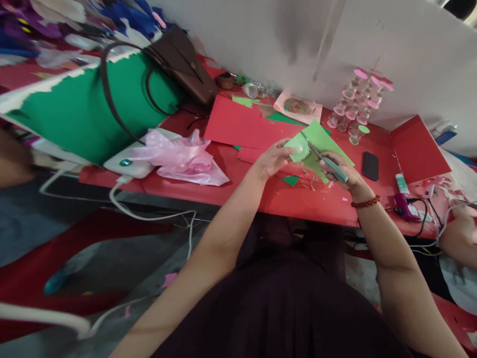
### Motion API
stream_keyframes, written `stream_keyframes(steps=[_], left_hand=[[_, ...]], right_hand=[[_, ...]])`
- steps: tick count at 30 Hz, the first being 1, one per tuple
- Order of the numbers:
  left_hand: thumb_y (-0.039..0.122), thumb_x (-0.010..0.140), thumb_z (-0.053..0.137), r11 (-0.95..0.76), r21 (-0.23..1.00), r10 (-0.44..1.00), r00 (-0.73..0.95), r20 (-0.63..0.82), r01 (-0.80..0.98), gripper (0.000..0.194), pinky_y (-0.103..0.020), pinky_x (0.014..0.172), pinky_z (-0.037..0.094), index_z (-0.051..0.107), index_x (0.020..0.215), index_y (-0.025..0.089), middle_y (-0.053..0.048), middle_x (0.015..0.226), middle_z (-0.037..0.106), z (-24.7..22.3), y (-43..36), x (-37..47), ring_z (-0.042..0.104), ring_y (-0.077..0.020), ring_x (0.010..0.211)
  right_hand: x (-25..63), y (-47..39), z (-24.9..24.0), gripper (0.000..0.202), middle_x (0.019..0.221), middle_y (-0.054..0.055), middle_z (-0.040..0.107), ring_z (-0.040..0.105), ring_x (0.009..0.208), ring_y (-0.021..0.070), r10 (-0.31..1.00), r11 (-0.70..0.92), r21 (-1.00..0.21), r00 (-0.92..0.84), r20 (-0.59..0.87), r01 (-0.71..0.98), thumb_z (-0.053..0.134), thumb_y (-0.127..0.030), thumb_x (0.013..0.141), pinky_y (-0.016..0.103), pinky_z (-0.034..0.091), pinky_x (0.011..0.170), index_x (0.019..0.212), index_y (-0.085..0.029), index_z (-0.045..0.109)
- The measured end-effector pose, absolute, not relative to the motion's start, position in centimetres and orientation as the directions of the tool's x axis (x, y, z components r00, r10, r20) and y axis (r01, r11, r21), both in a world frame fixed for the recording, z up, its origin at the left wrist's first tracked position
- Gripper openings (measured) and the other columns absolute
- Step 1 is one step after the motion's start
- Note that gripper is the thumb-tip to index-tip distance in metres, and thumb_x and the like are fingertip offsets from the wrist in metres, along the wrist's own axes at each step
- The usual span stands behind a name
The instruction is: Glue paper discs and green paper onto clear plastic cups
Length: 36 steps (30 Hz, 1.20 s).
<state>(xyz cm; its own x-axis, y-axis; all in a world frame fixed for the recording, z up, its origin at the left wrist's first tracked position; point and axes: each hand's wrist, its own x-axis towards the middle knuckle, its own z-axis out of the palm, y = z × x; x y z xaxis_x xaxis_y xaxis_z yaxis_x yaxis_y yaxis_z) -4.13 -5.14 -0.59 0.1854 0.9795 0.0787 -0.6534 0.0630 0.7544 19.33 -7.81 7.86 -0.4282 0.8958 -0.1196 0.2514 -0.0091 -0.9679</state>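
Note:
My left hand pinches the left edge of a light green sheet, together with a clear round plastic cup that lies against it. A utility knife or scissors with a grey-green handle is in my right hand; its dark blade points up-left beside the cup, over the green sheet. Both hands are above the red table, close to each other. A red bead bracelet circles my right wrist. Small paper scraps lie under the hands.
Red sheets lie behind my left hand. Pink wrapping, a white power bank and a brown bag are at left. Stacked cups, a black phone and a red folder stand or lie at right, near another person's arm.

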Motion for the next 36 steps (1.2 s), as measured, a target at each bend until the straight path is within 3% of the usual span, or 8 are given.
stream_keyframes(steps=[5,12,21,26,31,36], left_hand=[[0.019,0.063,0.088,-0.01,0.779,0.98,0.15,0.134,-0.627,0.028,-0.029,0.08,0.054,0.075,0.088,0.023,0.001,0.085,0.076,-0.1,-5.0,-5.1,0.07,-0.0159,0.081],[0.018,0.062,0.089,-0.044,0.842,0.975,0.161,0.154,-0.537,0.028,-0.031,0.081,0.054,0.079,0.088,0.02,-0.002,0.085,0.076,0.8,-5.0,-8.2,0.069,-0.0162,0.079],[0.022,0.051,0.096,0.009,0.879,0.983,0.165,0.08,-0.478,0.045,-0.028,0.074,0.053,0.078,0.092,0.017,-0.004,0.09,0.079,1.4,-4.9,-10.6,0.071,-0.0162,0.079],[0.022,0.047,0.096,-0.007,0.823,0.999,-0.032,-0.014,-0.568,0.048,-0.026,0.073,0.051,0.074,0.09,0.018,0.0,0.085,0.077,0.9,-4.7,-10.7,0.068,-0.0129,0.076],[0.035,0.064,0.088,-0.086,0.661,0.979,-0.188,-0.085,-0.746,0.036,-0.031,0.083,0.053,0.068,0.091,0.023,0.0,0.094,0.078,-0.3,-4.5,-11.7,0.072,-0.0182,0.093],[0.023,0.064,0.084,-0.023,0.714,0.971,-0.186,-0.152,-0.7,0.034,-0.03,0.086,0.052,0.062,0.09,0.025,0.002,0.092,0.076,-1.0,-3.9,-10.4,0.072,-0.0173,0.093]], right_hand=[[18.6,-7.0,9.0,0.06,0.066,-0.009,0.045,0.033,0.049,0.0037,0.875,-0.021,-0.958,-0.458,-0.157,0.287,0.096,-0.06,0.063,0.023,0.02,0.045,0.095,-0.023,0.063],[17.7,-5.4,11.4,0.054,0.063,-0.009,0.045,0.033,0.047,0.0034,0.815,0.06,-0.915,-0.549,-0.186,0.398,0.095,-0.054,0.07,0.022,0.021,0.041,0.1,-0.019,0.068],[16.3,-3.1,9.2,0.051,0.064,-0.009,0.052,0.036,0.045,0.0029,0.793,0.053,-0.92,-0.575,-0.198,0.389,0.097,-0.051,0.066,0.021,0.026,0.04,0.095,-0.02,0.069],[14.0,-2.4,7.2,0.055,0.059,-0.01,0.052,0.039,0.04,0.0029,0.891,0.049,-0.979,-0.452,-0.046,0.196,0.099,-0.051,0.061,0.021,0.024,0.037,0.093,-0.02,0.066],[14.1,-3.2,5.1,0.052,0.059,-0.009,0.056,0.043,0.041,0.0037,0.975,0.076,-0.988,-0.199,0.101,-0.131,0.095,-0.057,0.063,0.019,0.028,0.037,0.087,-0.024,0.063],[16.4,-4.6,2.6,0.047,0.061,-0.009,0.055,0.045,0.043,0.004,0.989,0.116,-0.968,-0.06,0.132,-0.224,0.094,-0.055,0.065,0.02,0.031,0.04,0.091,-0.024,0.069]])
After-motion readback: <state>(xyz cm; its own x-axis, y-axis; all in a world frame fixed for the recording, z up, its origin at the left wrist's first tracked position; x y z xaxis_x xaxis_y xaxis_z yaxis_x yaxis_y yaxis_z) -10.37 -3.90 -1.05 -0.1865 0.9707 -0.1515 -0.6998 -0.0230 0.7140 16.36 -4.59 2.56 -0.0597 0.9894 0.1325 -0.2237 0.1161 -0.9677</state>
